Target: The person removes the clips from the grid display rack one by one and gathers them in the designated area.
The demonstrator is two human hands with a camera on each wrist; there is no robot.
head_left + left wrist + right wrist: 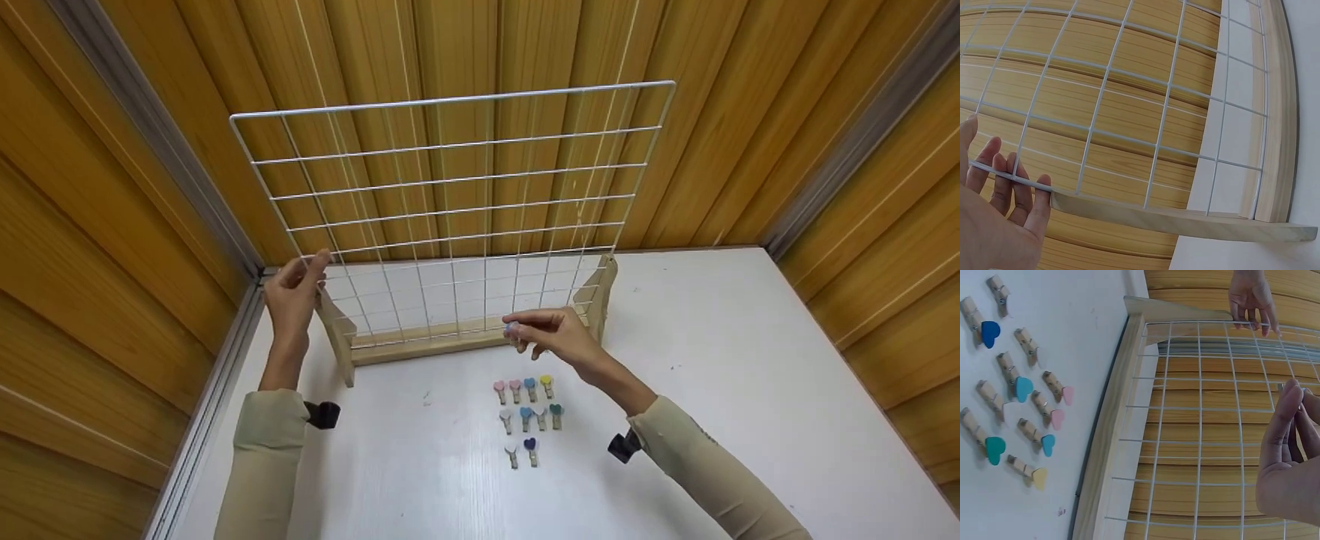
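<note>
A white wire grid (450,180) stands upright in a pale wooden base (427,345) at the back of a white table (750,375). My left hand (294,292) touches the grid's left edge wire just above the base; in the left wrist view its fingers (1002,169) lie straight against that wire (1157,152). My right hand (517,330) pinches a small wooden clip with a pale blue heart (511,328) in front of the grid's lowest row. In the right wrist view the pinched fingertips (1292,396) sit close to the mesh (1199,410). Several heart clips (529,412) lie in rows on the table.
Wood-panelled walls (112,225) close in the table at the back and on both sides. The loose clips (1016,388) lie just in front of the base rail (1112,422). Black wrist mounts (322,414) sit on both sleeves.
</note>
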